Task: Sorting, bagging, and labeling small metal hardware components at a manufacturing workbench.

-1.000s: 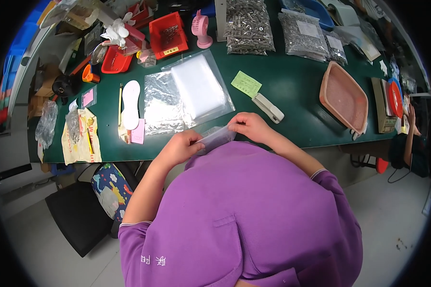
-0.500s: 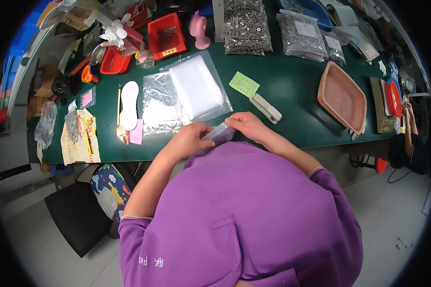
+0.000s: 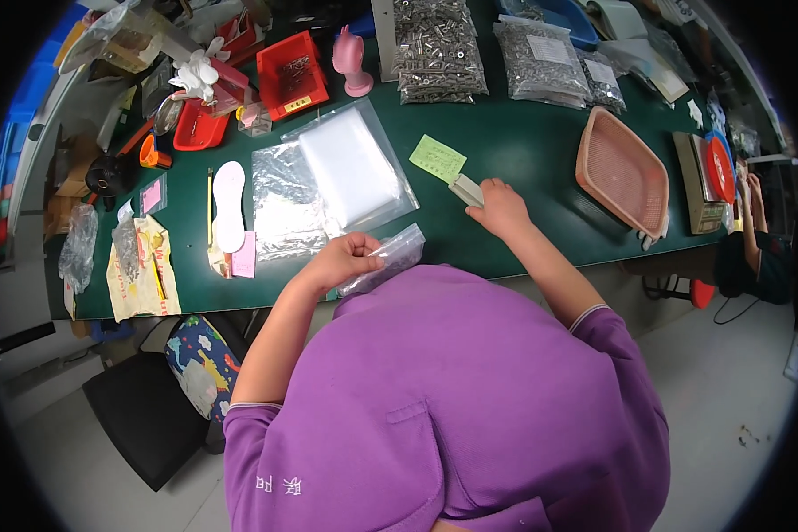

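My left hand [image 3: 342,261] pinches a clear plastic bag [image 3: 402,250] at the table's near edge, close against my purple shirt. Something greyish shows inside the bag, but I cannot make out what. Farther right, my right hand [image 3: 504,211] is closed over the white stapler [image 3: 465,190], its fingers covering the stapler's near end. The stapler's other end touches or lies just beside a green printed slip [image 3: 437,159]. Flat on the table beyond my left hand lies a stack of clear plastic bags [image 3: 350,168].
A pink mesh basket [image 3: 625,173] stands to the right. Bags of metal parts [image 3: 541,62] line the back. Red trays [image 3: 293,78], a pink fan-shaped object [image 3: 352,62] and a white insole [image 3: 229,204] lie leftward. Another person's arms [image 3: 754,213] show at far right.
My right hand has let go of the bag and moved right and away from me onto the stapler. The left hand keeps hold of the bag. The view has shifted slightly.
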{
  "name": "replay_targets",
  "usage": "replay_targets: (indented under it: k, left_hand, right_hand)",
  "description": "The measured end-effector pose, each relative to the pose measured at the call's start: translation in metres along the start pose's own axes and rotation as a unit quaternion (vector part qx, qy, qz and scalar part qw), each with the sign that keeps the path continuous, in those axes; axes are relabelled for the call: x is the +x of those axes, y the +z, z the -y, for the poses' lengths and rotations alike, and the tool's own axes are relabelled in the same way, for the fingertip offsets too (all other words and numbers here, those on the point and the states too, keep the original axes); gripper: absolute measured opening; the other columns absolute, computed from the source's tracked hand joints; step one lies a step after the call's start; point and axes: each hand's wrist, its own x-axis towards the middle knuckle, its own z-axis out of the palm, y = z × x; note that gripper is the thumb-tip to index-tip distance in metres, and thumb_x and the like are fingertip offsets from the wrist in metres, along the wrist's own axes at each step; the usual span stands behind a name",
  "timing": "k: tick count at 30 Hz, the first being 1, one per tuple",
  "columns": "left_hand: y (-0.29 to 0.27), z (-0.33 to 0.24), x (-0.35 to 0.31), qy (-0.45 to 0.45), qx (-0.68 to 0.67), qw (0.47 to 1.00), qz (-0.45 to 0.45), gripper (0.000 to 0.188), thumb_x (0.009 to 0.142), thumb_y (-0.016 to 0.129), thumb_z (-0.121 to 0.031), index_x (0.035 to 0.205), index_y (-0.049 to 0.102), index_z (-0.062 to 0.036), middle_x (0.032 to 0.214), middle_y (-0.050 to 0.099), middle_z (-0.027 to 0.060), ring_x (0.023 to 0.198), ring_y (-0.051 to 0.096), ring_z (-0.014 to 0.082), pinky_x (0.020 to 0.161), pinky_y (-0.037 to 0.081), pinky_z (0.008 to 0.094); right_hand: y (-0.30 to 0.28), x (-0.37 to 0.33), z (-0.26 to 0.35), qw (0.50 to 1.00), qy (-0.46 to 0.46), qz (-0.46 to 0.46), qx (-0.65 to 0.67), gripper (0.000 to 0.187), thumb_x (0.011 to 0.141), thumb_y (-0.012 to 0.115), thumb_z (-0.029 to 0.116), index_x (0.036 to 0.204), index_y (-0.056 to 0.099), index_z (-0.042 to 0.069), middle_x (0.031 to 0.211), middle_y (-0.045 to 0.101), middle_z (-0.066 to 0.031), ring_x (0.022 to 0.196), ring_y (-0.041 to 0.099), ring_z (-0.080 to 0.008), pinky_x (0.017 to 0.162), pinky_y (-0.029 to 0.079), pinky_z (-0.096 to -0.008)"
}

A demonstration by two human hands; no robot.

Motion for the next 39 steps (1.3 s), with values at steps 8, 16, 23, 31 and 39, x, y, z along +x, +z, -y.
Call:
replay_targets:
  k: [8, 16, 23, 31, 39]
  left_hand:
    - [-0.001, 0.000, -0.003, -0.032, 0.042, 0.998, -0.043, 0.015, 0.081, 0.070, -0.017, 0.084, 0.065, -0.0035, 0.072, 0.060, -0.0025, 0.064, 0.052, 0.0050, 0.058, 0.040, 0.0206]
    - [-0.001, 0.001, -0.002, -0.031, 0.007, 0.999, -0.034, 0.016, 0.079, 0.072, -0.019, 0.081, 0.065, -0.0048, 0.071, 0.061, -0.0021, 0.061, 0.051, 0.0058, 0.056, 0.039, 0.0217]
    - [0.007, -0.004, -0.011, 0.005, 0.055, 0.996, -0.071, 0.020, 0.076, 0.073, -0.022, 0.075, 0.064, -0.0037, 0.065, 0.058, -0.0019, 0.058, 0.048, 0.0062, 0.055, 0.039, 0.0233]
    - [0.008, -0.008, -0.015, 0.007, 0.084, 0.992, -0.097, 0.021, 0.075, 0.072, -0.022, 0.077, 0.066, -0.0020, 0.065, 0.060, 0.0003, 0.059, 0.050, 0.0075, 0.056, 0.041, 0.0242]
    - [0.005, -0.004, -0.010, 0.005, 0.071, 0.995, -0.076, 0.018, 0.079, 0.071, -0.019, 0.082, 0.065, -0.0024, 0.069, 0.060, -0.0017, 0.061, 0.050, 0.0051, 0.056, 0.040, 0.0210]
  right_hand:
    - [-0.035, 0.001, 0.032, 0.972, 0.101, 0.090, 0.193, 0.047, 0.079, 0.067, 0.028, 0.108, 0.046, -0.002, 0.108, 0.058, -0.0223, 0.101, 0.058, -0.0378, 0.084, 0.049, -0.0427]
    - [-0.055, 0.013, 0.130, 0.874, -0.046, 0.071, 0.479, 0.054, 0.086, 0.059, 0.039, 0.118, 0.047, -0.002, 0.108, 0.060, -0.0188, 0.099, 0.060, -0.0283, 0.085, 0.047, -0.0370]
    - [-0.060, 0.003, 0.153, 0.932, -0.067, 0.038, 0.355, 0.057, 0.086, 0.057, 0.043, 0.117, 0.045, -0.003, 0.105, 0.059, -0.0245, 0.099, 0.059, -0.0392, 0.083, 0.047, -0.0425]
    - [-0.049, 0.001, 0.145, 0.949, -0.039, 0.130, 0.285, 0.058, 0.086, 0.055, 0.047, 0.115, 0.046, -0.004, 0.102, 0.061, -0.0263, 0.096, 0.060, -0.0413, 0.080, 0.048, -0.0441]
    - [-0.036, 0.005, 0.149, 0.935, -0.016, 0.125, 0.332, 0.059, 0.086, 0.055, 0.045, 0.115, 0.047, -0.005, 0.102, 0.061, -0.0262, 0.097, 0.060, -0.0395, 0.080, 0.048, -0.0427]
